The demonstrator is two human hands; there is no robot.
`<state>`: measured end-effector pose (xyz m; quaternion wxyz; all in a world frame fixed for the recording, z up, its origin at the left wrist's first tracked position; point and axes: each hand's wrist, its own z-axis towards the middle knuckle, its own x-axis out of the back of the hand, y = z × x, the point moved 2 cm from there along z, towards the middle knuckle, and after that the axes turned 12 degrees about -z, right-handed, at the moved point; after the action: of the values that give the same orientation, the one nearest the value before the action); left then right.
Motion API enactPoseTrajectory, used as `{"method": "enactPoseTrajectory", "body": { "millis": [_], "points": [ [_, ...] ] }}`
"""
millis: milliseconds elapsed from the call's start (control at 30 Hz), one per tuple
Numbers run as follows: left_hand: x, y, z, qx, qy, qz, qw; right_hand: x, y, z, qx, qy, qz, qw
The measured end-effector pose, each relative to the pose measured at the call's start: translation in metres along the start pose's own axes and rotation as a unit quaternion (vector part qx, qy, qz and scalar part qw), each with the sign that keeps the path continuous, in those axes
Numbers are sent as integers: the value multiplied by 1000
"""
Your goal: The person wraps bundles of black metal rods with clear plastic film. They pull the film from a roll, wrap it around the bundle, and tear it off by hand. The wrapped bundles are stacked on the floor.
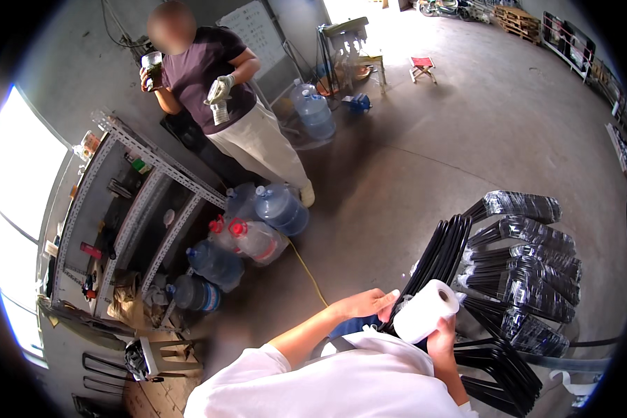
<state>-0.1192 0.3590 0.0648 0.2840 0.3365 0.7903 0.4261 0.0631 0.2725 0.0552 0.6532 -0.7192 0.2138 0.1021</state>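
My right hand (440, 341) is closed on a white roll of plastic film (419, 312), gripping its lower right side. The roll is tilted, with its core hole facing up and right. Just behind the roll a bundle of thin black bent rods (435, 261) slants up and to the right. My left hand (368, 305) is closed at the near end of that bundle, left of the roll. Its fingertips are partly hidden against the rods.
Film-wrapped bundles of black rods (536, 279) are stacked at the right, with loose black rods (498, 369) below. Water jugs (282, 209) stand by a metal shelf (146, 167) at the left. Another person (209, 83) stands there holding a jar. A red stool (422, 66) stands farther off.
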Motion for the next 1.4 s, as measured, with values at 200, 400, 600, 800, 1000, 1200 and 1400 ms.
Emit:
{"method": "enactPoseTrajectory", "body": {
  "millis": [200,400,600,800,1000,1200,1400],
  "points": [
    [4,-31,14,-96,129,1,987,38,35,-21,-47,66,53,995],
    [-20,-21,9,-205,113,105,967,54,54,-18,-69,-3,83,994],
    [-25,-43,25,-240,90,59,965,57,73,-20,-104,-48,106,988],
    [-37,-50,24,-266,72,58,959,59,71,-19,-126,-70,109,983],
    [-47,-47,15,-207,6,-38,978,73,89,-20,-121,-76,111,984],
    [-37,-51,11,-240,51,20,969,51,74,-19,-112,-17,118,986],
    [-35,-60,12,-115,18,-142,983,38,47,-13,-99,-55,73,991]
  ]
}}
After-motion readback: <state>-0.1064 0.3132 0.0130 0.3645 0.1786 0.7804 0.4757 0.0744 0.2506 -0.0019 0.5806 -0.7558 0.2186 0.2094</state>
